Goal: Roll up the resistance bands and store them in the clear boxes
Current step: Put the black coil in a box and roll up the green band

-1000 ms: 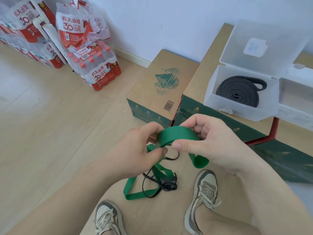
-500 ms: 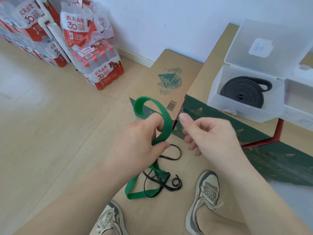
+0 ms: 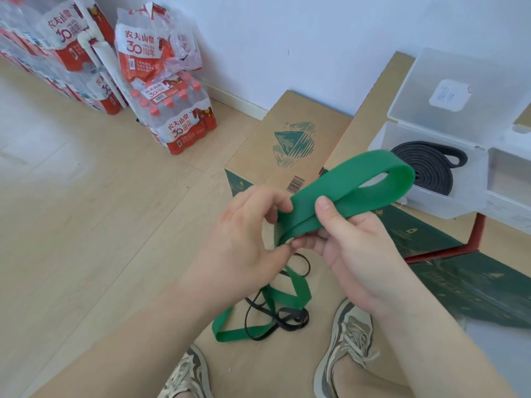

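- Pale wood floor (image 3: 71,225) meets a white wall (image 3: 287,38) along the top of the frame. Shrink-wrapped packs of bottled water (image 3: 178,122) with red caps and labels are stacked in the upper left.
- Two cardboard boxes stand against the wall right of centre. The lower cardboard box (image 3: 275,156) carries a green print and a barcode, and the taller cardboard box (image 3: 370,110) stands just beside it on the right.
- On the taller one, at the right of the frame, sits a clear box (image 3: 448,202) with its lid (image 3: 459,90) tipped up. A rolled dark grey band (image 3: 425,168) lies inside it.
- A second clear box (image 3: 511,182) touches it at the right edge. I cannot tell what it holds.
- The green band (image 3: 344,182) is held up at centre frame. Its doubled end loops out toward the upper right, in front of the clear box.
- The rest of the green band hangs down to the ground between two grey shoes (image 3: 347,334), tangled with a thin black band (image 3: 275,320).
- The left hand (image 3: 244,239) has its fingers curled and pinches the green band between thumb and fingertips.
- The right hand (image 3: 353,245) grips the same band just beside it, with the thumb pressed on top and the fingers curled beneath.
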`<control>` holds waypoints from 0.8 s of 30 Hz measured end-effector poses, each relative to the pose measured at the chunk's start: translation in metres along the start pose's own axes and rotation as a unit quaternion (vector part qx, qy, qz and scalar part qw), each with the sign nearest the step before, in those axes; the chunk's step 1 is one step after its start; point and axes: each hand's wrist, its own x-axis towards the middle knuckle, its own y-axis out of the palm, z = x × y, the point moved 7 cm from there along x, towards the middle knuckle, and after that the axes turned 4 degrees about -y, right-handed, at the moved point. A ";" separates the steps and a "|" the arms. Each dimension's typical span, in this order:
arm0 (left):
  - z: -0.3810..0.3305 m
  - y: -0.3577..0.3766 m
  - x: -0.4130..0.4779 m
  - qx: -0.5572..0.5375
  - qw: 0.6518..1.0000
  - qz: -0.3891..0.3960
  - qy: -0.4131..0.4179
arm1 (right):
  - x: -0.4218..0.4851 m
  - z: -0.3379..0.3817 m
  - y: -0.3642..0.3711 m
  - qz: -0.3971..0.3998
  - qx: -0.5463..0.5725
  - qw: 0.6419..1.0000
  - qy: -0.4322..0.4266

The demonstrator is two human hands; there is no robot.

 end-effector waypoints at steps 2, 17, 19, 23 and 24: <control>0.002 0.000 -0.001 -0.052 0.998 0.000 -0.033 | 0.002 0.002 0.001 0.006 0.043 0.999 0.000; 0.005 -0.014 0.006 -0.075 0.995 0.000 -0.067 | -0.008 0.018 -0.023 -0.014 -0.345 0.938 -0.037; 0.001 -0.013 0.006 -0.050 0.997 0.013 -0.048 | -0.012 0.032 -0.014 -0.020 -0.388 0.904 -0.180; -0.010 -0.008 0.000 -0.022 0.997 0.070 -0.010 | -0.015 0.025 0.002 0.087 -0.497 0.819 -0.273; -0.009 -0.009 -0.002 -0.039 0.996 0.074 -0.023 | -0.014 0.020 0.003 0.128 -0.474 0.843 -0.220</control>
